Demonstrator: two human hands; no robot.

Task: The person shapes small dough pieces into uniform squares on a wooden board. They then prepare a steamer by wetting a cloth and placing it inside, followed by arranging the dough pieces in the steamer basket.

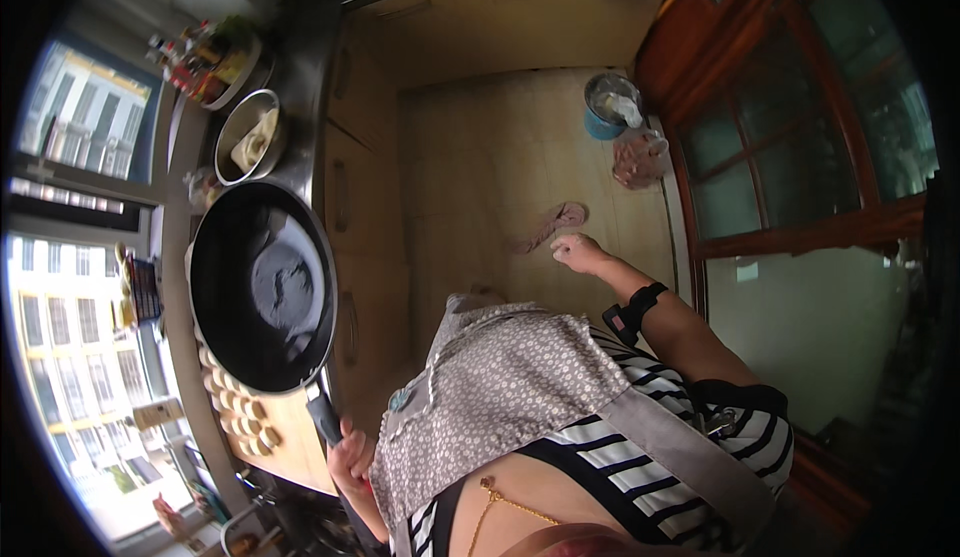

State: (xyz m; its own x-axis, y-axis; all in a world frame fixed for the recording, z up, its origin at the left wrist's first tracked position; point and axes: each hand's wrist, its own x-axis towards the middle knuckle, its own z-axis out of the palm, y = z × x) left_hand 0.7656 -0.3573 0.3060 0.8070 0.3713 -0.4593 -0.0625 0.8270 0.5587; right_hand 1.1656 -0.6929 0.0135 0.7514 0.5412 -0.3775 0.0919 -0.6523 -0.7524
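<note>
My left hand [351, 452] grips the handle [323, 414] of a large black frying pan [225, 257]. The pan appears tilted over the kitchen counter, and its inside is glossy; I cannot tell oil from reflection. Beyond the handle, several pale dough pieces [244, 414] sit in rows on a wooden board [296, 437], partly hidden by the pan. A metal bowl [279, 148] with a lump of dough [256, 143] stands past the pan's far rim. My right hand [579, 254], whitish on the fingers, hangs over the floor with curled fingers and nothing visible in them.
Seasoning bottles [191, 69] crowd a tray at the far counter end. Wooden cabinets [367, 227] run below the counter. On the tiled floor are a pinkish slipper-like thing [562, 219], a lined bin [604, 123] and a plastic bag [639, 159]. Wood-framed glass doors [772, 159] stand right.
</note>
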